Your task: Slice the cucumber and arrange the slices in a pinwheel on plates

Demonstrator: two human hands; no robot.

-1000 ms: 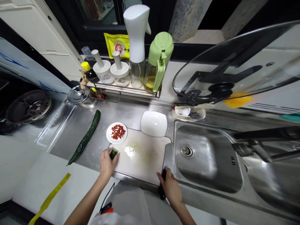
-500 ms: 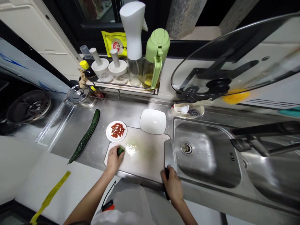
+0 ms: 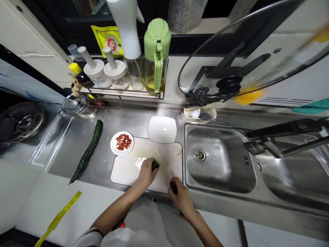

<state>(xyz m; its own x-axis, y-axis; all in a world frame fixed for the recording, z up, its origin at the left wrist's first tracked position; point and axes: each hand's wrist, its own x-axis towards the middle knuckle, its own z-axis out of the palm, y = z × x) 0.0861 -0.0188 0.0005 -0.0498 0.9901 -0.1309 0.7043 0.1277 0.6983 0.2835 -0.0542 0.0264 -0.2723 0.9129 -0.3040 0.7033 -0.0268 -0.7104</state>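
Note:
My left hand (image 3: 147, 173) is closed around a short piece of dark green cucumber (image 3: 155, 165) on the white cutting board (image 3: 123, 171). In my right hand (image 3: 181, 195) is the black handle of a kitchen knife (image 3: 164, 163). Its blade points away from me over the board, edge-on, just right of the cucumber piece. A thin pale slice (image 3: 179, 151) lies near the board's right edge. Beyond the board stand a white bowl (image 3: 162, 129) and a small white plate (image 3: 114, 145) with red dried berries (image 3: 123, 141) on it.
A whole cucumber (image 3: 87, 154) lies on the steel counter at the left. The sink (image 3: 218, 161) and faucet (image 3: 277, 137) are on the right. Behind, a rack (image 3: 123, 93) bears jars and a green-lidded oil bottle (image 3: 157, 55). A large glass lid (image 3: 231, 68) hangs at upper right.
My left hand has moved right with the cucumber piece, toward the board's middle. The knife has come from the board's right edge to beside that piece, its blade turned edge-on.

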